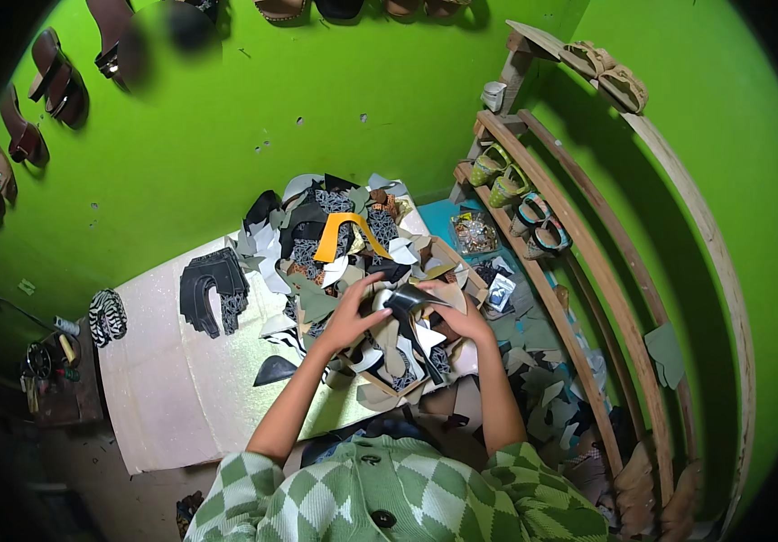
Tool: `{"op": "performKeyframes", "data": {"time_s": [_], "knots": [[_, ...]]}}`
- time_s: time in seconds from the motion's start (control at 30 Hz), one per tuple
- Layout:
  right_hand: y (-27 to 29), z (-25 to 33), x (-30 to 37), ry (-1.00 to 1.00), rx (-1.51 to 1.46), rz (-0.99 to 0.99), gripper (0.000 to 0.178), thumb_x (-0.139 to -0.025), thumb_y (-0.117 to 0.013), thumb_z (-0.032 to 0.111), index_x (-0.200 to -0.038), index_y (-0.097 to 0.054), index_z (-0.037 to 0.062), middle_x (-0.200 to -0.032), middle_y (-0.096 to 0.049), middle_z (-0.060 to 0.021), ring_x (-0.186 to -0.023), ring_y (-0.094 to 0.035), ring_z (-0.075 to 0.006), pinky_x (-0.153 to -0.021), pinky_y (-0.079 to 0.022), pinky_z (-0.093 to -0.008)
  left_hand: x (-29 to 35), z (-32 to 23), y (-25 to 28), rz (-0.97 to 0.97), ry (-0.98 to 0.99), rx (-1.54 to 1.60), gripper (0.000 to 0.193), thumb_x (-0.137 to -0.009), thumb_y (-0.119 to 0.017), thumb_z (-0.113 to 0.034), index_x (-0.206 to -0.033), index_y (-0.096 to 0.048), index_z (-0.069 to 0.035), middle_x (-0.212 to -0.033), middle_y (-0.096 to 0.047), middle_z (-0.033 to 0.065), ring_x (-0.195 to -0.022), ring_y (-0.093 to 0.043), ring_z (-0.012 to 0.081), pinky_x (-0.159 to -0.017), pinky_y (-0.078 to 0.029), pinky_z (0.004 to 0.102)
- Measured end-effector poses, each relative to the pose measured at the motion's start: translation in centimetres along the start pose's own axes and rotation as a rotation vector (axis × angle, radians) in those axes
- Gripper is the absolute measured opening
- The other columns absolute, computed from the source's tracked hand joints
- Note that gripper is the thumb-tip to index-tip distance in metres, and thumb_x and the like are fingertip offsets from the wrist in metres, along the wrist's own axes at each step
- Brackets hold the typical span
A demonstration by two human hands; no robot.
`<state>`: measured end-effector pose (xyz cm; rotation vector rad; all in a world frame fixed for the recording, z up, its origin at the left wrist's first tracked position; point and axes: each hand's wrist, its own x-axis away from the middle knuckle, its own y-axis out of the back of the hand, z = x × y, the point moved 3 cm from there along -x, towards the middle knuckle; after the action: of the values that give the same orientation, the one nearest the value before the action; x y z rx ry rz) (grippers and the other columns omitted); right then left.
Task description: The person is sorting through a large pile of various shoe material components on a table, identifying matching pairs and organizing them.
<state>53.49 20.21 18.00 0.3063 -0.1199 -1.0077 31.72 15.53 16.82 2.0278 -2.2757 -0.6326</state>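
A glossy black curved piece (409,298), which looks like leather or a shoe part, is held up between my two hands. My left hand (353,318) grips its left side, with the thumb below and the fingers above. On the other side, my right hand (461,316) has its fingers against the right end, partly hidden by the piece. Beneath them a shallow wooden box (404,392) holds cut scraps in white, grey, black and patterned material. A yellow-orange arched cutout (342,226) lies on the scrap heap beyond my hands.
The pale table (158,361) carries a stack of black U-shaped pieces (211,291) and a zebra-striped roll (107,318). To the right, a wooden rack (578,307) holds sandals. More sandals (59,79) hang on the green wall. A sewing machine (41,361) stands at far left.
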Motion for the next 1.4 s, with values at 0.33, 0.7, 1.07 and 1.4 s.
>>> {"op": "performKeyframes", "data": {"time_s": [0.33,0.7,1.07,1.4], "knots": [[1.8,1.2,-3.2,0.27,0.139,-0.202,0.028,-0.076,-0.064,0.009,-0.094,-0.043,0.0056,-0.09,-0.053,-0.0111,-0.091,-0.055,-0.024,-0.08,-0.042,-0.0325,-5.4,-3.3,1.6,-0.22,-0.175,-0.047,0.024,-0.08,-0.063,-0.015,-0.098,-0.059,0.002,-0.104,-0.055,0.0087,-0.093,-0.054,0.018,-0.081,-0.042,0.0287],[-2.5,5.8,-0.5,-0.087,0.623,0.121,0.093,-0.058,-0.076,0.024,-0.136,-0.027,0.0276,-0.144,-0.002,-0.0241,-0.131,-0.001,-0.047,-0.103,-0.012,-0.0555,-4.5,0.7,6.7,-0.201,0.113,-0.022,0.024,-0.085,-0.059,-0.022,-0.091,-0.058,0.001,-0.076,-0.06,0.0068,-0.069,-0.052,0.0117,-0.065,-0.041,0.0273],[-4.8,2.0,-2.3,-0.026,0.279,-0.192,0.012,-0.08,-0.064,0.011,-0.08,-0.056,0.0024,-0.068,-0.056,-0.0038,-0.058,-0.052,-0.007,-0.054,-0.04,-0.0216,-2.0,2.4,0.5,0.062,0.202,0.669,0.039,-0.08,-0.065,-0.009,-0.112,-0.043,-0.002,-0.102,-0.057,0.0021,-0.095,-0.052,0.0074,-0.085,-0.041,0.0219],[-3.9,-0.9,-1.7,-0.03,-0.121,-0.339,0.014,-0.084,-0.061,0.01,-0.089,-0.052,0.0007,-0.076,-0.053,0.0012,-0.072,-0.051,-0.0037,-0.067,-0.043,-0.0192,-1.6,6.0,-2.3,0.134,-0.047,0.074,0.028,-0.084,-0.061,-0.022,-0.102,-0.058,0.0,-0.098,-0.055,0.0039,-0.094,-0.05,0.0107,-0.084,-0.039,0.0246]]}}
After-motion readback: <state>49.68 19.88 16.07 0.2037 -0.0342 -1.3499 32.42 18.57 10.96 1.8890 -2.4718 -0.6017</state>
